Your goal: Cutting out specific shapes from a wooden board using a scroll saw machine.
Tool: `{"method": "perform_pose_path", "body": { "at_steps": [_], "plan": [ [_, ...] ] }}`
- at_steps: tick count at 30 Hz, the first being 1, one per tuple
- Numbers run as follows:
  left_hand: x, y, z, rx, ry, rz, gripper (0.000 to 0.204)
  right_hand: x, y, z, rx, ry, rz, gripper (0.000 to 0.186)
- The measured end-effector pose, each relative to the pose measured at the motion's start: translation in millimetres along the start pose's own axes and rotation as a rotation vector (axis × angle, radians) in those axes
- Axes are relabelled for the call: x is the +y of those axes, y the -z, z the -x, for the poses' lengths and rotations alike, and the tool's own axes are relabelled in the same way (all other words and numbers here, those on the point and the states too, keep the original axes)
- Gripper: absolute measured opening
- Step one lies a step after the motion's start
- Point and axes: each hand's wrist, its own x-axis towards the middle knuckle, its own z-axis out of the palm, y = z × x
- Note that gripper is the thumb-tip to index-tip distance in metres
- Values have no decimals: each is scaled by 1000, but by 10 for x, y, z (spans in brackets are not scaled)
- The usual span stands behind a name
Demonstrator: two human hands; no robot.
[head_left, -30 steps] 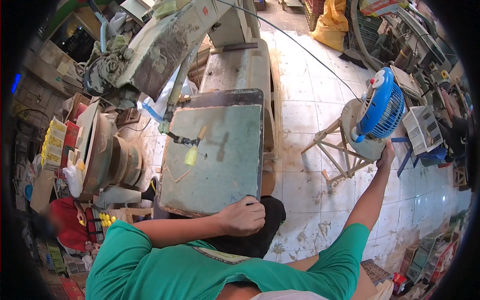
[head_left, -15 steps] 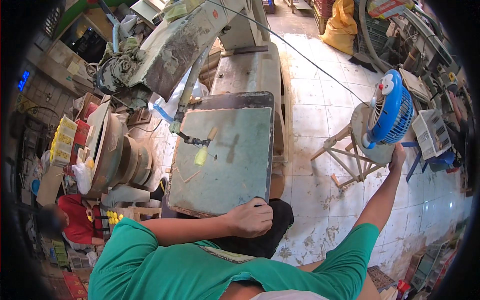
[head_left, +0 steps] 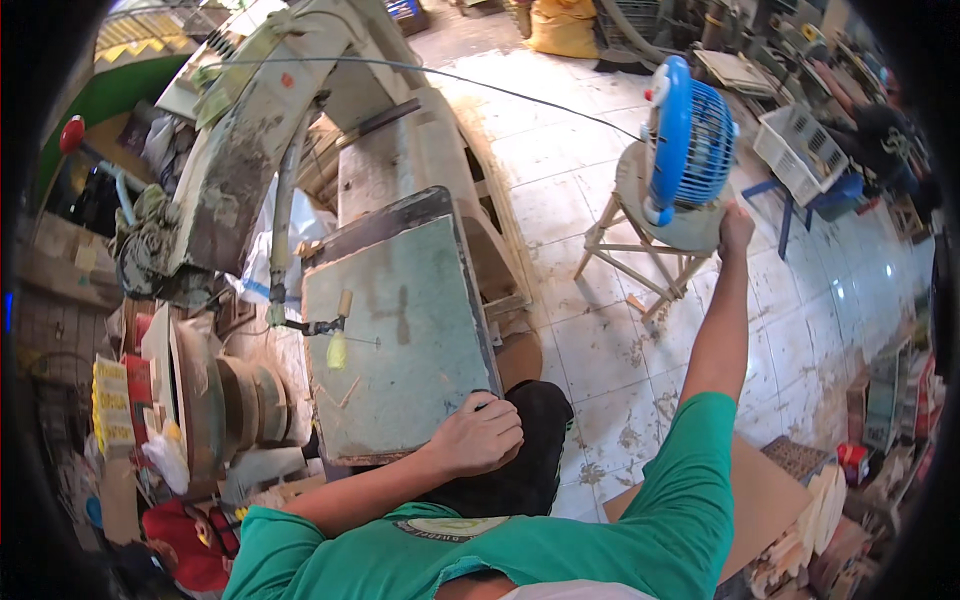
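Note:
My left hand (head_left: 475, 435) is closed in a fist by the near right corner of a machine's green worktop (head_left: 400, 350). A small dark piece shows at its top, but I cannot make out what it is. Stretched far out, my right hand (head_left: 735, 230) grips the edge of a round wooden stool (head_left: 627, 183); its fingertips are partly hidden. On that stool stands a blue desk fan (head_left: 690, 140) with a wire guard, just beyond the hand. A thin metal arm with a yellow-green wrapped piece (head_left: 337, 350) hangs over the worktop.
The machine's heavy arm (head_left: 235, 150) rises at the left. A dark cable (head_left: 470, 78) runs across to the fan. A white crate (head_left: 800, 150) stands beyond the stool. A brown board (head_left: 765, 500) leans at the lower right. A person in red (head_left: 190, 540) is at the lower left.
My view has turned to the right, so the machine, stool and fan appear farther left. My right hand remains at the stool's edge, my left at the worktop's corner.

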Motion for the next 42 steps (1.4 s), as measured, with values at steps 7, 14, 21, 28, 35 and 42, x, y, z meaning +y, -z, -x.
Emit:
{"method": "perform_pose_path", "body": {
  "at_steps": [7, 14, 21, 28, 35, 42],
  "plan": [
    [27, 70, 19, -3, 40, -43, 12, -138, -119, 289, 93, -113, 68, 36],
    [76, -51, -39, -15, -80, -12, 9, 57, 179, 464, 406, -172, 61, 37],
    [53, -15, -45, -39, -45, -82, 11, -344, 1089, 2071, 437, -48, -112, 37],
    [183, -64, -66, -38, -83, -149, 11, 114, 4535, 4703, 812, -487, 1183, 67],
    [256, -61, 9, 13, -9, -184, 12, 526, 5201, 5881, 564, -1150, 1023, 72],
    [125, 23, 30, 99, -46, -179, 10, -105, 4336, 5151, 193, -817, 915, 46]
  ]
}}
